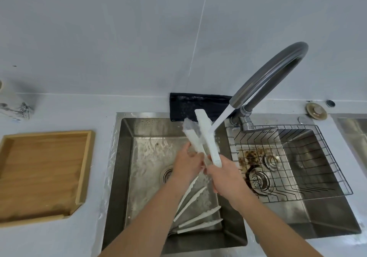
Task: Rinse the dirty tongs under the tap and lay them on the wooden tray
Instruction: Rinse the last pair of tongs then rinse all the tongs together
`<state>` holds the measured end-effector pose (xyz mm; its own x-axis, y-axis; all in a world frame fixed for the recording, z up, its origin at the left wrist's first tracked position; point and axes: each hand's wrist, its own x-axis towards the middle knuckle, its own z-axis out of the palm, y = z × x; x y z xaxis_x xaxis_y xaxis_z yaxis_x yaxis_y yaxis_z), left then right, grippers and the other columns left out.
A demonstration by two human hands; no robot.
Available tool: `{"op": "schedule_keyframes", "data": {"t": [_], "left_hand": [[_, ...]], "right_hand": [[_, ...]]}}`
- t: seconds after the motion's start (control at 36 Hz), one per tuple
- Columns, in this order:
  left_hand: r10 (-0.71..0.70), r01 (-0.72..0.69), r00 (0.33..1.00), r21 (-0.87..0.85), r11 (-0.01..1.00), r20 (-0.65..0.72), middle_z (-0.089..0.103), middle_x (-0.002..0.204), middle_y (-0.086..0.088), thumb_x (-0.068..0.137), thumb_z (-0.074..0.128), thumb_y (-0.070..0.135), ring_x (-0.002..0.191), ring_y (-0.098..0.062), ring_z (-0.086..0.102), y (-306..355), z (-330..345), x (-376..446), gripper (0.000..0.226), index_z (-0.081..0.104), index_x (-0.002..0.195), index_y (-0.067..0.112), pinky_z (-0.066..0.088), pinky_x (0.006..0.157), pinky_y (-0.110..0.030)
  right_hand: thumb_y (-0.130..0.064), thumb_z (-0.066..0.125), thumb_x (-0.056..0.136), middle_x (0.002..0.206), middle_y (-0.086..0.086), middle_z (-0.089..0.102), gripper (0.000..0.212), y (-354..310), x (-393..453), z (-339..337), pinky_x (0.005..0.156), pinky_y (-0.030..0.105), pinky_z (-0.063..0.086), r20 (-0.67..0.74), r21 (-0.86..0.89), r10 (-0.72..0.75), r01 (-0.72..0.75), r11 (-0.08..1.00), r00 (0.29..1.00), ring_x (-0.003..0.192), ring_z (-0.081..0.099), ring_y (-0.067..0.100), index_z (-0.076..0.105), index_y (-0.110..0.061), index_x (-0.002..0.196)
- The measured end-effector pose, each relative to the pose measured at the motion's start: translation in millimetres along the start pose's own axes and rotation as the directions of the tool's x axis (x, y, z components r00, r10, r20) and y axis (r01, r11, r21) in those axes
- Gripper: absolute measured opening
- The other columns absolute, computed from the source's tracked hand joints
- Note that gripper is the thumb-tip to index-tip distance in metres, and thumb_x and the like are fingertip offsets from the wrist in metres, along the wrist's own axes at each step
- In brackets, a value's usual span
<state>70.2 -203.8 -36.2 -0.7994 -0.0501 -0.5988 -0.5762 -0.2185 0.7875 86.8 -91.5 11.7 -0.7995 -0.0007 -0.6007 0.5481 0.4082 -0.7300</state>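
Observation:
A pair of white tongs (206, 133) stands tips-up over the left sink basin (127, 157), its two arms spread apart. Water from the grey tap (264, 78) streams onto the right arm. My right hand (226, 175) grips the tongs at the hinge end. My left hand (187, 163) holds the left arm of the same tongs. More white tongs (198, 215) lie on the basin floor below my forearms. The wooden tray (85, 157) sits on the counter to the left of the sink and holds nothing.
A wire rack (317, 157) lies in the right basin over a rusty stain and two drain strainers. A black cloth (186, 104) hangs at the sink's back edge. A drain plug (316, 111) rests on the counter at the far right.

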Motion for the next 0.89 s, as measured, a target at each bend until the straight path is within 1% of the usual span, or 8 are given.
{"op": "schedule_keyframes", "data": {"t": [0.06,0.14,0.22,0.33,0.53,0.64,0.78,0.89], "left_hand": [[0.0,-0.001,0.999,-0.013,1.0,-0.052,0.071,0.075,-0.003,0.088,0.056,-0.001,0.069,-0.018,0.069,-2.1,6.3,2.3,0.035,0.065,0.111,0.023,0.057,0.061,-0.033],[0.0,0.009,0.985,0.055,0.998,-0.174,0.073,0.092,-0.003,0.089,0.058,0.007,0.087,-0.023,0.072,-1.4,16.0,10.0,0.022,0.064,0.103,0.022,0.062,0.076,-0.041],[0.005,0.025,0.968,0.118,0.993,-0.251,0.07,0.097,-0.003,0.092,0.055,0.006,0.089,-0.022,0.07,2.3,20.2,21.7,0.018,0.058,0.103,0.019,0.061,0.08,-0.04],[0.004,0.056,0.956,0.198,0.979,-0.293,0.071,0.093,-0.005,0.091,0.059,0.007,0.078,-0.016,0.067,5.4,14.5,35.7,0.011,0.062,0.091,0.018,0.056,0.064,-0.029],[0.056,0.019,0.974,0.327,0.945,-0.22,0.069,0.103,-0.006,0.096,0.054,0.008,0.078,-0.016,0.062,1.3,21.2,34.7,0.021,0.061,0.116,0.01,0.042,0.05,-0.019],[0.049,0.01,0.985,0.339,0.941,-0.164,0.062,0.099,-0.001,0.096,0.052,0.005,0.072,-0.007,0.057,1.0,36.1,27.6,0.034,0.053,0.129,0.015,0.039,0.05,-0.015],[0.026,0.06,0.973,0.356,0.933,-0.23,0.064,0.103,-0.007,0.097,0.05,0.008,0.081,-0.02,0.06,9.0,22.0,37.2,0.024,0.058,0.119,0.005,0.041,0.05,-0.022],[0.035,0.076,0.975,0.476,0.876,-0.221,0.065,0.116,-0.018,0.094,0.048,0.005,0.087,-0.026,0.061,13.1,12.0,44.7,0.031,0.058,0.122,-0.004,0.049,0.061,-0.028]], "right_hand": [[-0.009,0.05,0.089,0.066,0.0,0.055,0.019,1.2,-0.6,6.3,0.044,0.026,0.04,0.002,-0.102,-0.041,0.041,0.994,0.999,0.047,0.046,0.009,0.06,-0.023,0.098],[-0.007,0.048,0.089,0.073,0.0,0.059,0.02,2.8,-5.5,11.6,0.041,0.016,0.039,-0.005,-0.255,-0.109,0.105,0.961,0.994,0.05,0.05,0.005,0.057,-0.016,0.106],[-0.007,0.046,0.091,0.072,-0.001,0.057,0.013,3.2,-10.8,11.4,0.039,0.011,0.035,-0.007,-0.25,-0.141,0.135,0.959,0.99,0.044,0.048,-0.001,0.054,-0.017,0.095],[-0.006,0.043,0.091,0.067,-0.001,0.052,0.016,10.3,-18.7,10.6,0.043,0.019,0.037,0.02,-0.201,-0.095,0.097,0.975,0.995,0.043,0.044,0.0,0.053,-0.018,0.086],[-0.007,0.045,0.089,0.079,0.011,0.068,0.021,19.5,-20.5,-1.2,0.053,0.035,0.056,-0.012,-0.138,-0.013,0.011,0.99,1.0,0.061,0.066,0.022,0.063,-0.013,0.097],[0.001,0.044,0.089,0.066,0.007,0.048,0.02,16.6,-13.2,-10.6,0.04,0.022,0.034,-0.029,-0.089,0.009,-0.011,0.996,1.0,0.044,0.042,0.01,0.057,0.006,0.103],[-0.009,0.044,0.09,0.071,0.017,0.059,0.02,12.7,-19.9,-8.4,0.048,0.03,0.041,0.026,-0.15,-0.037,0.041,0.988,0.999,0.055,0.052,0.015,0.061,-0.004,0.098],[-0.017,0.045,0.089,0.076,0.007,0.066,0.02,15.3,-27.5,-5.3,0.049,0.031,0.047,0.03,-0.202,-0.049,0.054,0.978,0.998,0.056,0.058,0.015,0.063,-0.014,0.097]]}}
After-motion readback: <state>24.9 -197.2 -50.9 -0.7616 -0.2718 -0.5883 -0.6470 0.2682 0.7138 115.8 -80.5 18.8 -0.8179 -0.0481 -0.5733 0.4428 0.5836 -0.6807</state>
